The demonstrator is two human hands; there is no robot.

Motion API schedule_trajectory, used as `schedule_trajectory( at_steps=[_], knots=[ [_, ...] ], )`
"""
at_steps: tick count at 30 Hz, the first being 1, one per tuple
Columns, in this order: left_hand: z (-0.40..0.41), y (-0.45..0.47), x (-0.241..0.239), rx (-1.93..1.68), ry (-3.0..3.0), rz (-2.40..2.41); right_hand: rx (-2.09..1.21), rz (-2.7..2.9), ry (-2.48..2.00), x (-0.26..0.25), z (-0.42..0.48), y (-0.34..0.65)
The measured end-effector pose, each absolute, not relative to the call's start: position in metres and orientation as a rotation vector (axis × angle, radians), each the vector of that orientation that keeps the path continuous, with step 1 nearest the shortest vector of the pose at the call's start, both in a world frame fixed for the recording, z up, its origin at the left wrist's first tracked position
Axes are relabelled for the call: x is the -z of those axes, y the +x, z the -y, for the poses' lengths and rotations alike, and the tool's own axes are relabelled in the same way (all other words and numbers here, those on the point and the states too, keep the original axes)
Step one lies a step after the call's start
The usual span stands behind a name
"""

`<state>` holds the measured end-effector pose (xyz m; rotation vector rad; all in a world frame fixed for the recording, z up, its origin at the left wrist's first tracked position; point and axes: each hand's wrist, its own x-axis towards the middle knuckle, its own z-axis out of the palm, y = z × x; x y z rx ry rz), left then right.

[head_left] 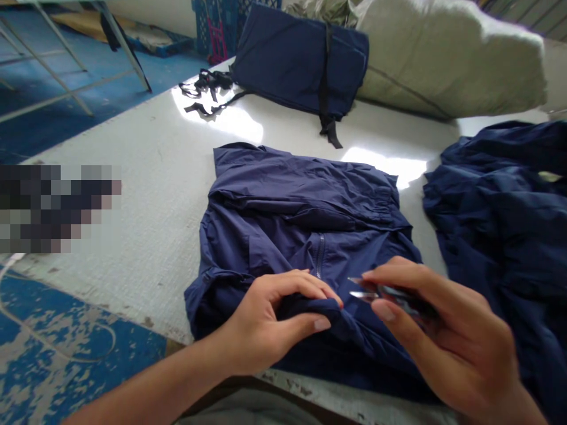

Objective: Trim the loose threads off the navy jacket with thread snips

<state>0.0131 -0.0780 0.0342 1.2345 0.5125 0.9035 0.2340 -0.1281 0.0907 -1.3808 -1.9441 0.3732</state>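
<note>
A navy jacket (301,218) lies spread on the white table (146,195), its zipper running down the middle. My left hand (274,321) pinches a fold of the jacket's fabric near the lower edge, fingers closed on it. My right hand (438,330) holds small metal thread snips (367,289), blades pointing left toward the pinched fold, a short way from my left fingertips.
A heap of navy garments (500,224) lies at the right. A folded navy bundle with a black strap (301,65) and loose black straps (206,88) sit at the back, beside a large pale sack (452,59). Blue floor lies to the left.
</note>
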Motion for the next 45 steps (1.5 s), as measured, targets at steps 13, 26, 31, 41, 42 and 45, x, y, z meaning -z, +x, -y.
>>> schedule_trajectory(
  at_steps=[13, 26, 31, 41, 42, 45],
  knots=[
    [0.081, 0.014, -0.031, -0.814, 1.420, -0.685, -0.084, 2.221, -1.293, -0.086, 0.135, 0.237],
    [0.080, 0.012, -0.031, -0.627, 1.322, -0.790, -0.025, 2.238, -1.183, -0.085, 0.126, 0.232],
    [0.080, 0.013, -0.030, -0.589, 1.288, -0.799, -0.023, 2.274, -1.132, -0.079, 0.127, 0.234],
    [0.081, 0.012, -0.029, -0.566, 1.286, -0.813, -0.045, 2.269, -1.131, -0.077, 0.127, 0.233],
    [0.081, 0.012, -0.029, -0.566, 1.289, -0.812, -0.044, 2.271, -1.132, -0.078, 0.127, 0.233],
    [0.081, 0.013, -0.028, -0.565, 1.292, -0.817, -0.070, 2.277, -1.131, -0.077, 0.126, 0.234]
  ],
)
